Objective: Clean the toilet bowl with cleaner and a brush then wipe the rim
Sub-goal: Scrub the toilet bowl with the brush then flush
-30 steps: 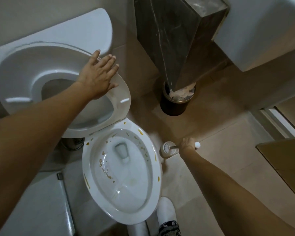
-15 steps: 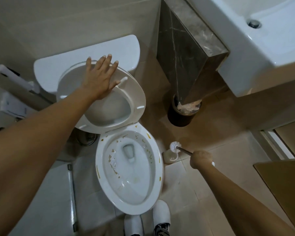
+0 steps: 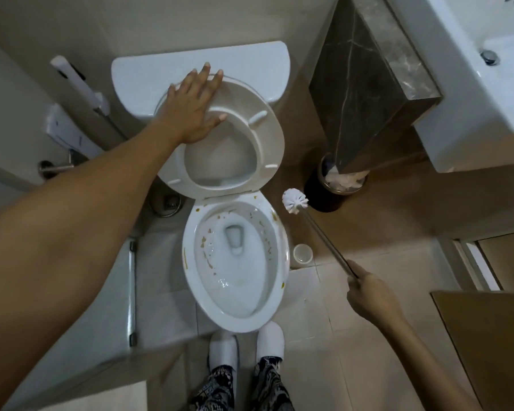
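Note:
The white toilet bowl point(image 3: 190, 280) stands open in the middle, with brown and yellow stains on its rim and inner wall. Its seat point(image 3: 267, 137) and lid are raised against the tank point(image 3: 250, 63). My left hand point(image 3: 192, 106) presses flat on the raised seat, fingers straight. My right hand point(image 3: 371, 295) grips the metal handle of the toilet brush point(image 3: 294, 200), whose white bristle head hangs in the air right of the bowl's back rim. The empty white brush holder point(image 3: 302, 254) sits on the floor beside the bowl.
A dark waste bin point(image 3: 318, 191) with crumpled paper stands right of the toilet under a marble column point(image 3: 365, 84). A white washbasin point(image 3: 469, 93) juts out at top right. A bidet sprayer point(image 3: 81, 87) hangs on the left wall. My white slippers point(image 3: 269, 339) stand at the bowl's front.
My right hand has lifted the brush out of its holder and raised it, head now up by the bowl's back rim. My left hand stays on the raised seat.

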A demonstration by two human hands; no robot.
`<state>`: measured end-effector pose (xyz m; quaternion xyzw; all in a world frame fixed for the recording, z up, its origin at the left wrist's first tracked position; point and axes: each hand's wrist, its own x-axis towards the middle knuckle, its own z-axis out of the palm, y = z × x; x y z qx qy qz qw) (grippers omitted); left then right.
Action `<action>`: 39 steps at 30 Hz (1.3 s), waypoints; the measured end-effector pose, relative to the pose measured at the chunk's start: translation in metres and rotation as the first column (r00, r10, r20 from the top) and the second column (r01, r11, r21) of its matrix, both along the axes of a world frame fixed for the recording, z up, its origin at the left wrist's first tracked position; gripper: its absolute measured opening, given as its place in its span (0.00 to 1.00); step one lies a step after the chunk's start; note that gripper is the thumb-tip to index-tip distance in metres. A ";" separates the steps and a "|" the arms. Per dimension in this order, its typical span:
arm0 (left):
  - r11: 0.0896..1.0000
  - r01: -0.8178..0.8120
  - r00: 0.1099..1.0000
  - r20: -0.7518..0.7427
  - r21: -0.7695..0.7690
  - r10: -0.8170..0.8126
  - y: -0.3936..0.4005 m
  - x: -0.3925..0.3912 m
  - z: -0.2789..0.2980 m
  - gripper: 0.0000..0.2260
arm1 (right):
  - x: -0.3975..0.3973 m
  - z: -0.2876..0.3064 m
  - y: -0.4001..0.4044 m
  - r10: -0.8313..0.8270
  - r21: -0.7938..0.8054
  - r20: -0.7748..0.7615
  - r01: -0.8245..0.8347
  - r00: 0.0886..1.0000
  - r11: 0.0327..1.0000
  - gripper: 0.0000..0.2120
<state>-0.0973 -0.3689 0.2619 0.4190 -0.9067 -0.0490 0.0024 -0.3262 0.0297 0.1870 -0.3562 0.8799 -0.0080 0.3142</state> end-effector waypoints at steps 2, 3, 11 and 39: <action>1.000 0.021 1.000 0.012 0.004 -0.021 -0.001 0.003 0.001 0.34 | 0.011 0.013 0.012 0.016 -0.027 0.033 -0.015 0.999 1.000 0.21; 1.000 0.027 1.000 0.017 -0.002 -0.027 -0.001 0.004 0.000 0.34 | 0.017 0.018 0.017 0.040 -0.028 0.040 -0.039 0.998 0.999 0.21; 1.000 0.006 0.999 -0.036 0.029 -0.005 -0.001 0.003 -0.001 0.34 | 0.069 -0.004 -0.005 0.138 0.085 0.259 -0.165 0.956 0.983 0.18; 1.000 0.020 0.988 -0.156 0.004 -0.019 -0.008 0.013 -0.015 0.34 | 0.179 -0.143 -0.069 0.353 0.098 0.328 -0.404 0.876 0.910 0.18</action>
